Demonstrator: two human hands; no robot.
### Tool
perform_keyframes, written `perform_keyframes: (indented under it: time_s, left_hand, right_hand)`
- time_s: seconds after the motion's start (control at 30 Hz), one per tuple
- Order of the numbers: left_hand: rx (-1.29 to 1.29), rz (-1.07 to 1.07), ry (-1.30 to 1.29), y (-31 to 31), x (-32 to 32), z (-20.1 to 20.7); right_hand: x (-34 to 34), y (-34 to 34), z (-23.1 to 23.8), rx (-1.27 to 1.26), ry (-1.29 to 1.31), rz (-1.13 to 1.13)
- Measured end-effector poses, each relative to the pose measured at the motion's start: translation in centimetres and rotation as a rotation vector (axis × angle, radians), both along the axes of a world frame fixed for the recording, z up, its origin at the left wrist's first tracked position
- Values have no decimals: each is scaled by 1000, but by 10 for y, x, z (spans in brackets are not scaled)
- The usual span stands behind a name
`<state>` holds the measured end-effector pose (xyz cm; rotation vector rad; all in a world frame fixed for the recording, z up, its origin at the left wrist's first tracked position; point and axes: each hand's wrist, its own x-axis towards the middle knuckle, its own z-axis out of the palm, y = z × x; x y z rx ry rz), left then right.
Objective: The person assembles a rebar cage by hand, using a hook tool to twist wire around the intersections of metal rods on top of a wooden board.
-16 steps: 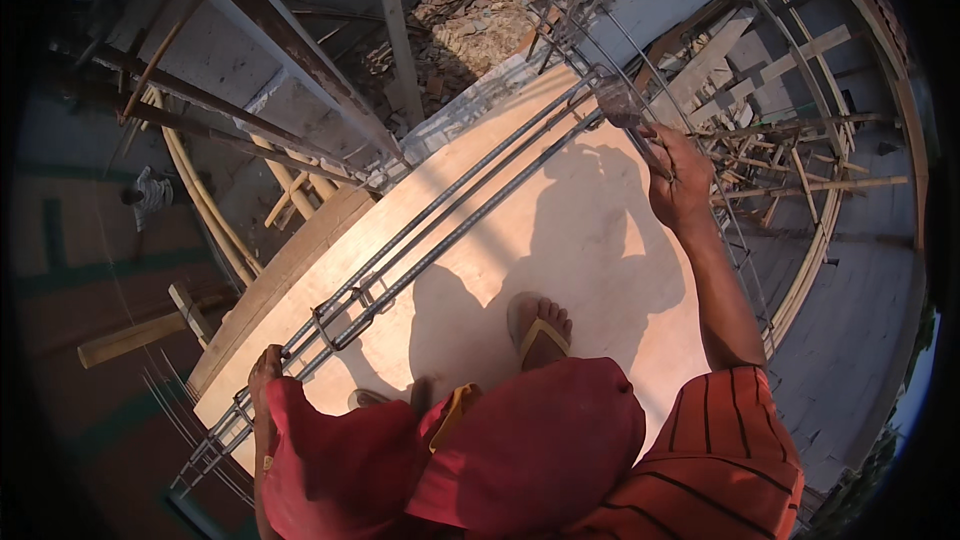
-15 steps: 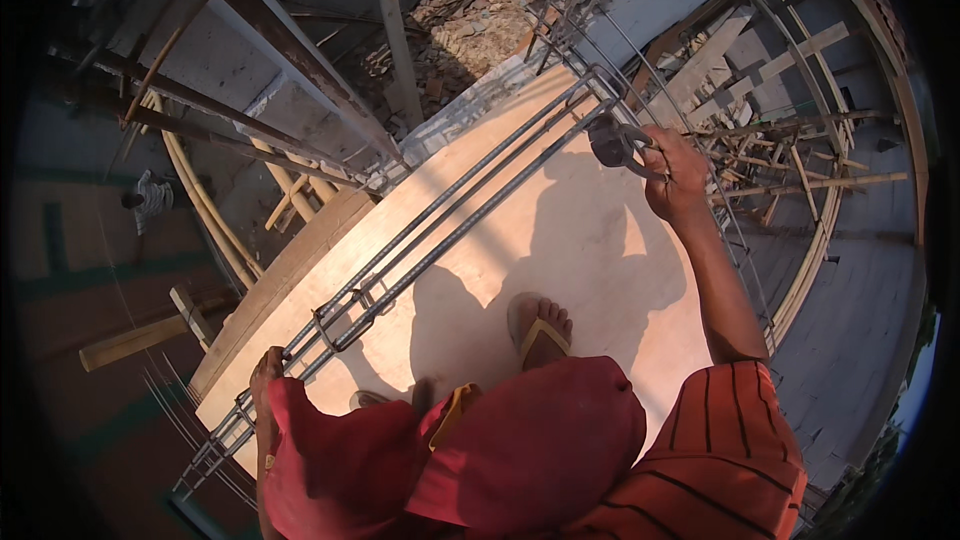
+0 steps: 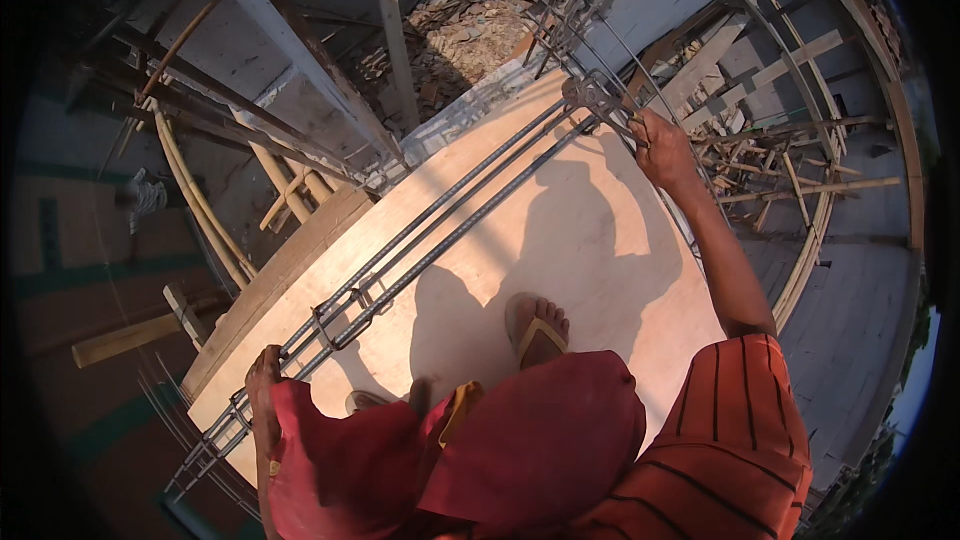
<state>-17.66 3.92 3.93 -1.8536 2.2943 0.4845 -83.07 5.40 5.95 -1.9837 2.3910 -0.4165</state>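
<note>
A long rebar cage (image 3: 440,252) of ribbed bars and square stirrups lies diagonally over a pale plywood sheet (image 3: 520,230). At its far right end, my right hand (image 3: 665,152) is closed round the handles of dark pincers (image 3: 588,97). The pincers' head lies against the bars at the end stirrup; whether it bites a wire is too small to tell. Near the cage's other end, my left hand (image 3: 262,385) is closed over the bars, its fingers partly hidden. A paired stirrup (image 3: 338,328) sits between my hands.
My sandalled foot (image 3: 538,328) stands on the plywood, with red cloth over my knees. Timber and bamboo poles (image 3: 205,205) rise at the left. Rubble (image 3: 465,35) lies below at the back, scrap wood (image 3: 775,155) at the right. Upright rebars (image 3: 575,0) stand behind the cage end.
My right hand has moved slightly up and left, bringing the pincers' head from over the plywood onto the cage's end. My left hand keeps its place on the bars.
</note>
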Motion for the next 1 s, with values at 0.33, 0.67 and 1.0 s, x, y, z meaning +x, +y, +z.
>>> perform_keyframes:
  time_s: [0.33, 0.67, 1.0]
  left_hand:
    - [-26, 7, -47, 9, 3, 18]
    - [6, -36, -26, -4, 10, 4]
    - [22, 44, 47, -18, -22, 17]
  right_hand:
    - [61, -25, 54, -380, -375, -44]
    - [10, -4, 11, -131, -328, -355]
    - [-55, 42, -97, 315, -132, -439]
